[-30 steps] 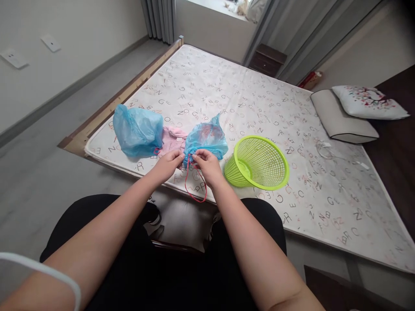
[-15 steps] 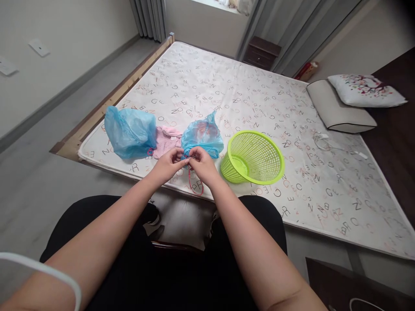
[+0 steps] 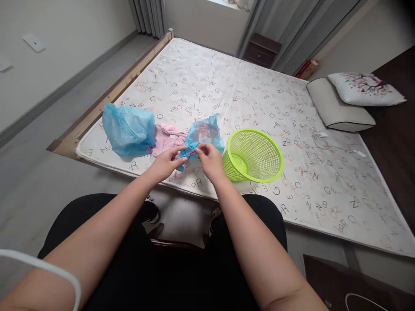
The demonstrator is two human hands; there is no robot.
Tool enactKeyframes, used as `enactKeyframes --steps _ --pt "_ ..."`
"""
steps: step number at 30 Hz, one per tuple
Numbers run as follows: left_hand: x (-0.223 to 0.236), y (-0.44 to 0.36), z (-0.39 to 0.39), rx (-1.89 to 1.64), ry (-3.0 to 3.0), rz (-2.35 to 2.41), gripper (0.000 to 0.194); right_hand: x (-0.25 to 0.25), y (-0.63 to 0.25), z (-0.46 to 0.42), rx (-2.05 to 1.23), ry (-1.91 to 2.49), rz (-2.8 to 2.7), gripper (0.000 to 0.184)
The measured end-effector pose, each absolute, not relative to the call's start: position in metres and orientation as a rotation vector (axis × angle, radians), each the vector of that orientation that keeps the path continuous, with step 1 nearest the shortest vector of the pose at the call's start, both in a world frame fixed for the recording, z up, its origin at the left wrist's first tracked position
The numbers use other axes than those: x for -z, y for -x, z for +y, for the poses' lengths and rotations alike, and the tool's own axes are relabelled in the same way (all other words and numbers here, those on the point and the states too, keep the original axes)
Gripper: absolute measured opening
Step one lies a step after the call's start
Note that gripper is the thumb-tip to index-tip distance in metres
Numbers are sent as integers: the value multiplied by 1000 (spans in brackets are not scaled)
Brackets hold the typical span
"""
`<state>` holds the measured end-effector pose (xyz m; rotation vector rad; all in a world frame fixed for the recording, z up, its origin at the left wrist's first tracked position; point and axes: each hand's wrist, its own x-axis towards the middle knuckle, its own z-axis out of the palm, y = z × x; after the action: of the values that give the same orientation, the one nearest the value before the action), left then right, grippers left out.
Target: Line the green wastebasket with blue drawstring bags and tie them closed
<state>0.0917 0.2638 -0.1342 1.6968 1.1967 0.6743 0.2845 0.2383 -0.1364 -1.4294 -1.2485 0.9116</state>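
Note:
My left hand (image 3: 164,165) has its thumb and fingers on the gathered neck of a small blue plastic bag (image 3: 205,131). Reddish contents show dimly through the bag. At the neck, the fingertips of my right hand (image 3: 210,160) pinch a thin red string (image 3: 191,153) wound around the plastic. A pink fuzzy cloth (image 3: 167,140) lies just left of this bag. Beyond the cloth sits a larger, puffed blue plastic bag (image 3: 129,129), with a bit of pinkish-red string at its lower right corner.
A green plastic mesh basket (image 3: 240,168) stands close to my right hand on the letter-printed mattress (image 3: 227,82). Two pillows (image 3: 340,108) and a white cable (image 3: 320,140) lie farther right. A wooden bed frame (image 3: 129,75) edges the left side.
My hands have moved apart slightly, the right one going rightward. The red string's hanging loop no longer dangles below the hands, and the bag's gathered neck shows between them.

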Motion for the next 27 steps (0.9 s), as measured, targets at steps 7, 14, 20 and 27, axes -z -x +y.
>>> enactKeyframes --steps 7,14,20,27 --pt "138 -89 265 -544 -1689 1277 39 146 -277 239 -993 1411 -1025 13" --pt "132 -89 262 -775 -1973 1282 33 142 -272 239 -1229 1272 -1093 14" --pt "140 -90 262 -726 -2010 1157 26 134 -276 232 -1067 1384 -1515 30" --pt "141 -89 262 -629 -2009 1282 28 136 -283 234 -769 1406 -1752 12"
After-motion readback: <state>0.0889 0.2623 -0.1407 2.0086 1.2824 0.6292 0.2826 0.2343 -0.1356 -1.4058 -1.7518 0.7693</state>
